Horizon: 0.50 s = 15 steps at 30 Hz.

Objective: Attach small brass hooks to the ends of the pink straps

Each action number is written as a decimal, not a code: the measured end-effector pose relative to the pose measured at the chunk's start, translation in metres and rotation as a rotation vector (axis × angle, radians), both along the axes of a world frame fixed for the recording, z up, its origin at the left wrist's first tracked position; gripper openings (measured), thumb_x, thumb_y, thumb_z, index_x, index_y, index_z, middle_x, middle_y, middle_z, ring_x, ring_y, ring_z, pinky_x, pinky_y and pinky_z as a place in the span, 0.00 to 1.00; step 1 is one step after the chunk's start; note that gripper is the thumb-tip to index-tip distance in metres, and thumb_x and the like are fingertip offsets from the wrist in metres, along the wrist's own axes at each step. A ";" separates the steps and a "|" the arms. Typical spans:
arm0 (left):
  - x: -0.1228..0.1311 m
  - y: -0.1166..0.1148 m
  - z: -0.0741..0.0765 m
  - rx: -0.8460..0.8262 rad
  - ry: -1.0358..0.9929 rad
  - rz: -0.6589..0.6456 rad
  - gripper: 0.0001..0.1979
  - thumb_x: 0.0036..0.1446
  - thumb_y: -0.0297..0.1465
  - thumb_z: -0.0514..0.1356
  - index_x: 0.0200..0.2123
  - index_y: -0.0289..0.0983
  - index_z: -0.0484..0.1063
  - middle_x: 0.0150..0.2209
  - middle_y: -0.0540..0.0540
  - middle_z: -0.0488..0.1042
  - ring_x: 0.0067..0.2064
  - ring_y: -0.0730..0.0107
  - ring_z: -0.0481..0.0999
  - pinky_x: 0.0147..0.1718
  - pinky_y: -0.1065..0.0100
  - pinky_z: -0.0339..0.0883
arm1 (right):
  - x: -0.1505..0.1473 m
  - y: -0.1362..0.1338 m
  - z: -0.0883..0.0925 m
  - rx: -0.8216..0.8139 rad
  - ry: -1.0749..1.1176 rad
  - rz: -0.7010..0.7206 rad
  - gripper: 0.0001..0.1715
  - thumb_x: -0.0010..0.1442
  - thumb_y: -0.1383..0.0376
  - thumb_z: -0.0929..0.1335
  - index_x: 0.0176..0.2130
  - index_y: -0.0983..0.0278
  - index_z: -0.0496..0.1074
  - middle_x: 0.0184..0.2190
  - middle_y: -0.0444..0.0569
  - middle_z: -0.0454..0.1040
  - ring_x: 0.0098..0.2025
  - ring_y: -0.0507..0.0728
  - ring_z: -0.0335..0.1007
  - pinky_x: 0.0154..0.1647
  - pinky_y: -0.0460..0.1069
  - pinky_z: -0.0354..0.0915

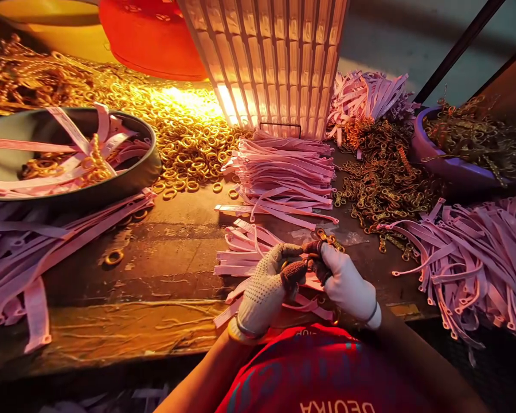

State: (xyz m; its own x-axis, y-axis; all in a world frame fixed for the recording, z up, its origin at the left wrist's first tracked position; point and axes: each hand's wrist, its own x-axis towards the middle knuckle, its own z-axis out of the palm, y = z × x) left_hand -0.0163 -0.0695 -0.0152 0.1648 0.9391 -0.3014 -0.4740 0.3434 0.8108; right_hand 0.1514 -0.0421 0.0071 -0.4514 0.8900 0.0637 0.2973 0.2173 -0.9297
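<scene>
Both my hands wear knit gloves and meet near the table's front edge. My left hand (266, 289) is closed on a pink strap (303, 303) that trails under both hands. My right hand (346, 282) pinches a small gold chain clasp (330, 240) that pokes out above its fingertips. Just beyond the hands lies a small pile of pink straps (241, 252), and further back a taller stack of pink straps (284, 172).
A heap of gold rings (184, 137) covers the back left. A dark round tray (146, 166) holds straps and chains. Dark chains (378, 178) lie at right beside a purple bowl (447, 166). More pink straps (477, 258) spread far right and far left. A slatted basket (266, 63) stands behind.
</scene>
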 end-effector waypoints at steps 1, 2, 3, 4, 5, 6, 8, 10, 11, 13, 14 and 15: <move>0.001 0.000 0.001 0.008 -0.009 0.005 0.16 0.56 0.36 0.68 0.43 0.37 0.69 0.22 0.55 0.70 0.17 0.81 0.62 0.16 0.77 0.57 | 0.002 0.001 0.001 0.017 -0.028 -0.016 0.21 0.67 0.64 0.66 0.58 0.61 0.70 0.48 0.53 0.78 0.48 0.59 0.75 0.54 0.54 0.70; 0.001 0.000 0.002 0.013 -0.025 0.015 0.16 0.56 0.37 0.68 0.44 0.37 0.69 0.22 0.55 0.69 0.18 0.80 0.63 0.16 0.77 0.57 | 0.006 0.002 0.001 0.032 -0.051 -0.041 0.23 0.68 0.63 0.65 0.60 0.61 0.68 0.51 0.55 0.77 0.51 0.59 0.74 0.56 0.55 0.69; 0.001 0.000 0.003 0.012 -0.041 0.026 0.17 0.57 0.37 0.67 0.46 0.38 0.68 0.23 0.55 0.69 0.19 0.80 0.63 0.17 0.77 0.56 | 0.010 0.003 0.001 0.047 -0.069 -0.068 0.24 0.68 0.62 0.64 0.61 0.62 0.67 0.53 0.56 0.76 0.53 0.60 0.74 0.58 0.56 0.68; 0.001 0.000 0.004 0.008 -0.056 0.038 0.17 0.58 0.37 0.66 0.47 0.38 0.67 0.24 0.55 0.69 0.19 0.80 0.64 0.17 0.77 0.55 | 0.015 0.004 0.000 0.056 -0.080 -0.086 0.23 0.69 0.62 0.64 0.61 0.63 0.68 0.54 0.57 0.76 0.55 0.60 0.73 0.59 0.56 0.67; 0.000 0.001 0.005 0.003 -0.067 0.052 0.17 0.59 0.37 0.66 0.48 0.38 0.67 0.25 0.54 0.69 0.19 0.80 0.64 0.17 0.78 0.55 | 0.020 0.005 -0.002 0.054 -0.075 -0.087 0.22 0.69 0.61 0.64 0.60 0.63 0.70 0.53 0.56 0.76 0.55 0.60 0.73 0.59 0.56 0.67; 0.000 0.001 0.006 0.000 -0.075 0.067 0.18 0.59 0.37 0.66 0.49 0.38 0.67 0.26 0.54 0.70 0.20 0.81 0.64 0.17 0.78 0.54 | 0.024 0.006 -0.004 0.042 -0.055 -0.070 0.21 0.69 0.61 0.64 0.58 0.63 0.72 0.52 0.55 0.78 0.53 0.60 0.74 0.58 0.56 0.68; 0.000 0.000 0.007 -0.004 -0.078 0.096 0.20 0.58 0.37 0.66 0.50 0.38 0.66 0.27 0.54 0.69 0.19 0.81 0.63 0.16 0.78 0.54 | 0.031 0.006 -0.008 0.006 -0.020 -0.011 0.18 0.68 0.61 0.65 0.55 0.63 0.74 0.47 0.53 0.79 0.49 0.59 0.76 0.53 0.54 0.71; 0.000 -0.001 0.008 -0.015 -0.070 0.114 0.22 0.56 0.36 0.67 0.51 0.38 0.66 0.26 0.55 0.68 0.18 0.81 0.63 0.15 0.78 0.53 | 0.032 0.004 -0.011 0.046 -0.056 -0.007 0.17 0.68 0.65 0.65 0.54 0.62 0.75 0.45 0.52 0.80 0.47 0.59 0.77 0.52 0.54 0.71; 0.001 -0.001 0.008 -0.028 -0.064 0.110 0.22 0.56 0.36 0.67 0.52 0.38 0.66 0.27 0.55 0.69 0.18 0.81 0.63 0.14 0.77 0.52 | 0.031 0.003 -0.012 0.106 -0.101 -0.021 0.18 0.68 0.67 0.64 0.55 0.62 0.74 0.46 0.53 0.79 0.48 0.60 0.76 0.53 0.55 0.71; 0.002 -0.001 0.010 -0.054 -0.056 0.068 0.23 0.57 0.35 0.65 0.54 0.38 0.66 0.27 0.53 0.70 0.18 0.81 0.62 0.14 0.77 0.52 | 0.027 0.002 -0.013 0.262 -0.207 -0.022 0.22 0.66 0.71 0.62 0.58 0.63 0.71 0.49 0.56 0.77 0.51 0.61 0.74 0.55 0.57 0.70; 0.002 -0.001 0.011 -0.064 -0.053 0.033 0.24 0.57 0.35 0.65 0.55 0.38 0.67 0.26 0.53 0.70 0.17 0.81 0.62 0.14 0.77 0.51 | 0.025 0.002 -0.014 0.341 -0.246 0.009 0.24 0.65 0.72 0.62 0.59 0.64 0.69 0.50 0.58 0.76 0.52 0.62 0.73 0.56 0.58 0.69; 0.003 0.000 0.012 -0.068 -0.047 -0.007 0.24 0.57 0.35 0.65 0.56 0.37 0.67 0.25 0.53 0.70 0.17 0.81 0.61 0.14 0.77 0.51 | 0.022 0.003 -0.014 0.411 -0.267 0.060 0.26 0.63 0.73 0.62 0.60 0.65 0.67 0.51 0.59 0.74 0.53 0.62 0.72 0.56 0.58 0.69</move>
State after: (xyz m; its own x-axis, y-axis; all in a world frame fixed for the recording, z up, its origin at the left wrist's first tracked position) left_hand -0.0135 -0.0693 -0.0036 0.1866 0.9156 -0.3561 -0.5086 0.4001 0.7624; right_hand 0.1737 -0.0395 -0.0071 -0.5495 0.7874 0.2794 0.4895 0.5744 -0.6561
